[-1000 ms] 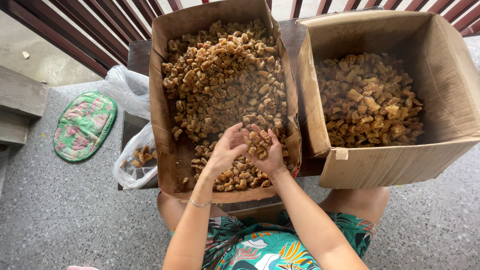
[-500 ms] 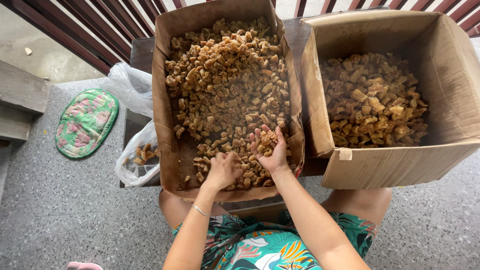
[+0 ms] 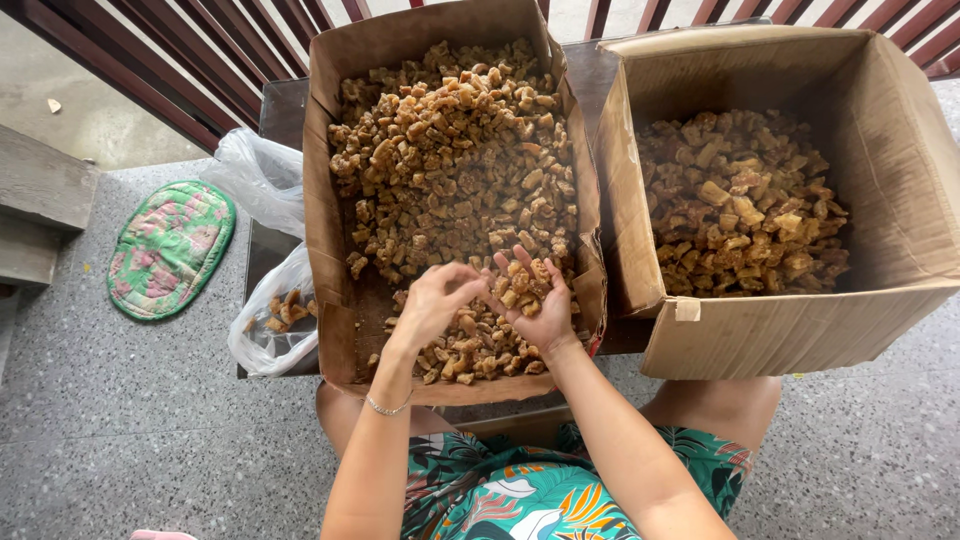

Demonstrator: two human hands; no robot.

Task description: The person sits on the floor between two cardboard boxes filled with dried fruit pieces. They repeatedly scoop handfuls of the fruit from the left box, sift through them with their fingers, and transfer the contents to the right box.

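Listing from far left of the hands: a quilted green and pink mat (image 3: 170, 248) on the speckled floor (image 3: 120, 440), well apart from both hands. Next, a clear plastic bag (image 3: 275, 320) with a few brown pieces inside, hanging just beside the left box (image 3: 325, 230), on the near side of the dark table (image 3: 285, 105). The left box, open cardboard, is filled with small brown crispy pieces (image 3: 460, 160), heaped beyond the hands and thinner near them. Left hand (image 3: 432, 303): fingers curled downward, pinching toward the pile in the other palm; whether it grips a piece cannot be told. A thin bracelet (image 3: 385, 408) circles its wrist. Right hand (image 3: 535, 300): open, palm up, cupped, holding a small heap of the pieces, touching the left hand's fingertips. To the right of the hands stands a second cardboard box (image 3: 800, 335), larger, also holding brown pieces, close beside the first box.
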